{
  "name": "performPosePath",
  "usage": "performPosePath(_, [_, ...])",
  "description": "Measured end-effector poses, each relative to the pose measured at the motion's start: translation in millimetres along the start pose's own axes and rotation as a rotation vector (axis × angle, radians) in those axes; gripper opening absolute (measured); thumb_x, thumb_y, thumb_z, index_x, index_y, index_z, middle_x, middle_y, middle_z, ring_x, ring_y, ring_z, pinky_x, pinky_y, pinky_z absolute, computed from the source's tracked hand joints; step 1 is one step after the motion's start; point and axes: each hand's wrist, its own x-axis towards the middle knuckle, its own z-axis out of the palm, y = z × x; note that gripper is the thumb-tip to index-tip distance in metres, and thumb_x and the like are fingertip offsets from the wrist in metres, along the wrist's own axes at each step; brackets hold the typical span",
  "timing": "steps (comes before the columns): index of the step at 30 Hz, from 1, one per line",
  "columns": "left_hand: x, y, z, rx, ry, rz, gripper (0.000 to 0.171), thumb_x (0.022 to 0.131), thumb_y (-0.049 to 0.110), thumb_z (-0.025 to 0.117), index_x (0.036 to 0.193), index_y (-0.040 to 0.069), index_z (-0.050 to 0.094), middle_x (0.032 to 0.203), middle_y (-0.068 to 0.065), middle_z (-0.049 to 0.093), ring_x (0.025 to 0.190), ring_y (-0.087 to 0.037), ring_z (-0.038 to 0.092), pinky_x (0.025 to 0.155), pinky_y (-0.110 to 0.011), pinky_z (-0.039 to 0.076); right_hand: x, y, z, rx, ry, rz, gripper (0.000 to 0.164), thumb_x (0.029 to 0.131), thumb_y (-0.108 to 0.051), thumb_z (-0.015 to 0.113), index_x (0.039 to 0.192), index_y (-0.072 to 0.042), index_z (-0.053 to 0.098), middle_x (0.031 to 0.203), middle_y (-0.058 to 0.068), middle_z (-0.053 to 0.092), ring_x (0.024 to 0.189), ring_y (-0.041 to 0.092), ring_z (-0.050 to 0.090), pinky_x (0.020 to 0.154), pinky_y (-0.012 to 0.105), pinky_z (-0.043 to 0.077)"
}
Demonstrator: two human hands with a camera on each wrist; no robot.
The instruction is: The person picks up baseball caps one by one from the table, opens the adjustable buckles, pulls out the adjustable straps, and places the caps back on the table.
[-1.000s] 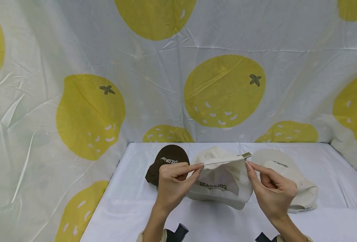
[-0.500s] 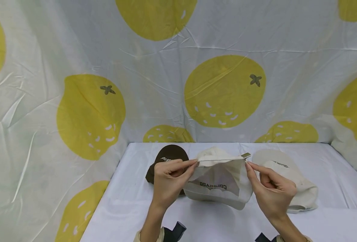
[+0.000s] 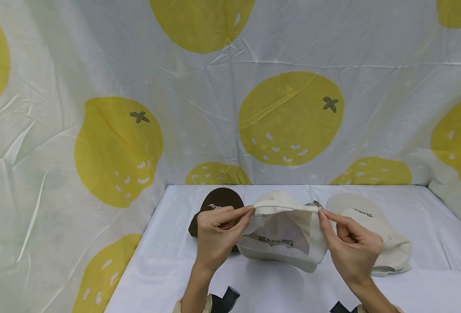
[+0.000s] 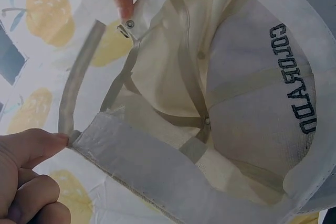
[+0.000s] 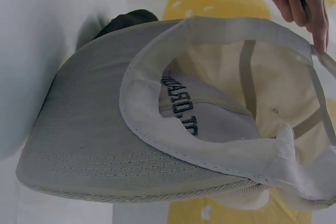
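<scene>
A cream baseball cap (image 3: 277, 256) is held up between both hands with its inside showing and dark COLORADO lettering on the inner front. My left hand (image 3: 219, 237) pinches the back band at the root of the strap (image 4: 81, 77). On the opposite side of the back opening, my right hand (image 3: 353, 245) pinches the band beside a small metal buckle (image 4: 123, 31). In the left wrist view the strap's tip stands apart from the buckle. The cap's brim (image 5: 89, 145) fills the left of the right wrist view, where my right hand is not seen.
A dark brown cap (image 3: 223, 198) sits behind my left hand. Another pale cap (image 3: 390, 239) lies on the right, partly behind my right hand. White cloth covers the table (image 3: 156, 261), and a lemon-print cloth (image 3: 199, 108) hangs around it.
My left hand has shifted slightly left along the strap and away from my right hand. The buckle has tilted beside my right fingertips, while the right hand stays in nearly the same spot.
</scene>
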Motion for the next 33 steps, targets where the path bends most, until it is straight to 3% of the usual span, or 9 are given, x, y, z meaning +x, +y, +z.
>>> performPosePath(4, [0.5,-0.3,-3.3,-0.027,-0.006,-0.033,0.012,0.082,-0.013,0.079,0.091,-0.005,0.082,0.048,0.003,0.031,0.049,-0.006,0.023,0.047,-0.017,0.021,0,0,0,0.006,0.0,0.004,0.008,0.068,0.024,0.075,0.074,0.02,0.073,0.05,-0.005,0.019,0.049,0.002,0.017,0.047,0.008,0.012])
performPosePath(8, [-0.3,-0.3,-7.3,-0.125,-0.048,-0.122,0.011,0.083,-0.011,0.079,0.093,-0.006,0.081,0.05,0.002,0.03,0.05,-0.009,0.022,0.046,-0.021,0.023,-1,-1,0,0.035,-0.006,-0.005,0.009,0.068,0.025,0.074,0.075,0.02,0.073,0.05,-0.005,0.02,0.049,0.002,0.016,0.047,0.007,0.012])
performPosePath(14, [-0.8,1.0,-13.2,-0.218,-0.089,-0.226,0.01,0.084,-0.01,0.078,0.093,-0.006,0.08,0.051,-0.008,0.049,0.049,-0.011,0.021,0.044,-0.024,0.024,-2,0,0,0.116,-0.049,-0.04,0.009,0.069,0.024,0.077,0.076,0.022,0.073,0.05,-0.005,0.019,0.049,0.002,0.015,0.047,0.007,0.013])
performPosePath(19, [0.2,2.3,-15.7,-0.229,-0.1,-0.256,0.011,0.083,-0.012,0.078,0.092,-0.007,0.08,0.056,-0.017,0.058,0.05,-0.01,0.022,0.045,-0.027,0.024,-4,1,-1,0.131,-0.083,-0.05,0.009,0.072,0.019,0.082,0.076,0.02,0.074,0.049,-0.005,0.022,0.049,0.002,0.016,0.048,0.007,0.014])
performPosePath(26, [0.7,2.3,-18.9,-0.264,-0.136,-0.29,0.009,0.085,-0.01,0.077,0.094,-0.008,0.08,0.073,-0.024,0.071,0.055,-0.005,0.032,0.045,-0.027,0.027,-3,0,-1,0.13,-0.114,-0.055,0.01,0.074,0.015,0.084,0.077,0.019,0.074,0.049,-0.006,0.024,0.049,0.001,0.018,0.048,0.007,0.015])
performPosePath(33, [1.8,2.4,-20.9,-0.274,-0.147,-0.323,0.008,0.086,-0.007,0.078,0.093,-0.007,0.08,0.078,-0.024,0.074,0.055,-0.005,0.028,0.046,-0.027,0.026,-1,-1,-2,0.148,-0.154,-0.056,0.01,0.074,0.015,0.084,0.077,0.018,0.075,0.049,-0.006,0.025,0.049,0.002,0.018,0.048,0.008,0.016])
